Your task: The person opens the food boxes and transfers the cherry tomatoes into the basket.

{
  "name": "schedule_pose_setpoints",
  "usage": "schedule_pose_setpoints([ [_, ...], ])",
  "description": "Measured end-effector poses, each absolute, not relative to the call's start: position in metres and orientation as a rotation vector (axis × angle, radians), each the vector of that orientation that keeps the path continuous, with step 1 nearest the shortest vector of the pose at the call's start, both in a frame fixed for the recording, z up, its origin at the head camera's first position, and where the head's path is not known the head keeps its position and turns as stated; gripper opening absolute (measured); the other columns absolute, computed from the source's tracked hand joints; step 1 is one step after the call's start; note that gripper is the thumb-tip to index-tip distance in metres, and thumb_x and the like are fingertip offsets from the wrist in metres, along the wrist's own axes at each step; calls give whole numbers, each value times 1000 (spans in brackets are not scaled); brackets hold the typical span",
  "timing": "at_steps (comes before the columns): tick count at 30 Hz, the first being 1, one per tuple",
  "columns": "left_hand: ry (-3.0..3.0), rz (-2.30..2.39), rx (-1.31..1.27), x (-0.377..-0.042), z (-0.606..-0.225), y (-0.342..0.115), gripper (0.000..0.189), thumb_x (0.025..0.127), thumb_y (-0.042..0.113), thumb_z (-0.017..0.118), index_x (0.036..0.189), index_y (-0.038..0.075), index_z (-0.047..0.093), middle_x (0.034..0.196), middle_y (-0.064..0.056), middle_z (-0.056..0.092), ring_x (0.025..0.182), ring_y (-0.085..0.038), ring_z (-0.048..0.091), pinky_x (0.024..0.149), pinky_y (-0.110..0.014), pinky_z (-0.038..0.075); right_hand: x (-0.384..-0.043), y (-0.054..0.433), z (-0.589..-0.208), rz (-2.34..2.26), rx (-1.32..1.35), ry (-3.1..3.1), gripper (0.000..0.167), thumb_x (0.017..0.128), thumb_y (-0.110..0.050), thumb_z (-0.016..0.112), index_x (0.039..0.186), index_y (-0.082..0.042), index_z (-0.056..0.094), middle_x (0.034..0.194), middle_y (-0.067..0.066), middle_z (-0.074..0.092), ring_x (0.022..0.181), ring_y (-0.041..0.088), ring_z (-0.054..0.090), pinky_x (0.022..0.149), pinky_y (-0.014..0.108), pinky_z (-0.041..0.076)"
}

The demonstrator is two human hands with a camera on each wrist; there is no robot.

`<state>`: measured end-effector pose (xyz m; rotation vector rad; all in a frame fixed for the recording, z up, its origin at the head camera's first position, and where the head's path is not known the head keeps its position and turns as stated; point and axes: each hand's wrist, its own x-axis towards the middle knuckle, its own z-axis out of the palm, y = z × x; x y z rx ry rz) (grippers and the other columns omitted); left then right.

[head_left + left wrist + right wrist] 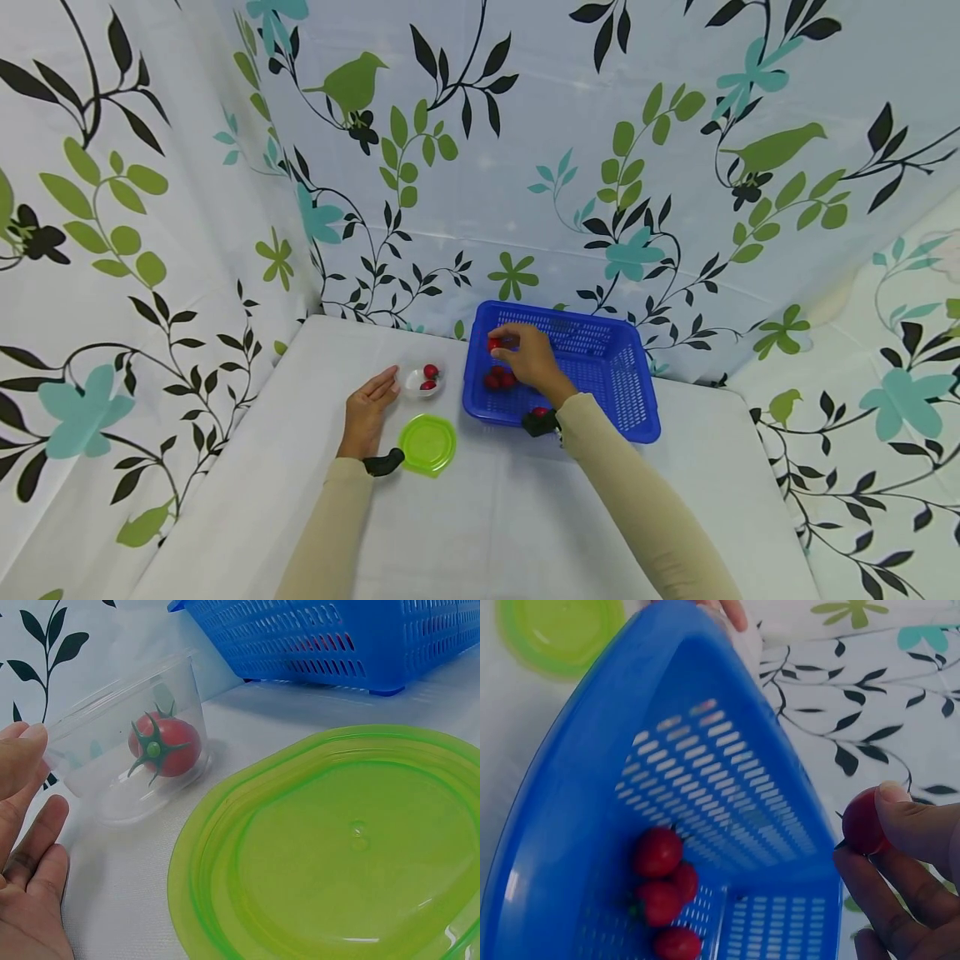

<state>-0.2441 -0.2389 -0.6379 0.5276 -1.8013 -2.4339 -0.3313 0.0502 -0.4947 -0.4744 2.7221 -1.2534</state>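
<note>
My right hand (534,360) pinches a red cherry tomato (864,822) between thumb and fingers, over the left side of the blue basket (633,333). Several more cherry tomatoes (658,853) lie in the basket below. At the left, my left hand (367,412) holds the rim of a small clear plastic container (90,754) by thumb and finger; its other fingers are loosely bent. Inside the container are two tomatoes (178,748), their green stems showing in the left wrist view. Nearer to me lies a green lid (427,444), flat on the table.
A white cloth covers the table (465,517). Patterned curtains (525,150) with leaves and birds hang behind and at both sides. The basket's raised, perforated walls surround its tomatoes.
</note>
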Motion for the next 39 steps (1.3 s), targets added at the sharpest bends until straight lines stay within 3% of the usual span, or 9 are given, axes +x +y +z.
schedule_pose_setpoints([
  [6, -1783, -2438, 537, -244, -636, -239, 46, 104, 8, 68, 149, 13, 62, 160, -1, 58, 153, -12, 47, 126, -30, 37, -335, 70, -501, -1251, -410, 2721, 28, 99, -13, 76, 126, -12, 76, 126, 8, 76, 124, 31, 70, 111, 51, 56],
  [16, -1786, -2441, 529, -242, -635, -238, 47, 105, 7, 67, 151, 12, 61, 160, -1, 56, 154, -13, 46, 127, -30, 36, -337, 100, -509, -1198, -350, 2774, 28, 99, -10, 76, 127, -10, 76, 126, 10, 76, 119, 31, 71, 104, 51, 59],
  [39, -1788, -2443, 534, -244, -635, -238, 47, 104, 6, 67, 150, 12, 61, 160, -1, 57, 154, -13, 46, 127, -29, 36, -347, 151, -535, -1146, -182, 2746, 27, 98, -8, 75, 126, -9, 77, 130, 13, 74, 117, 32, 71, 101, 50, 61],
])
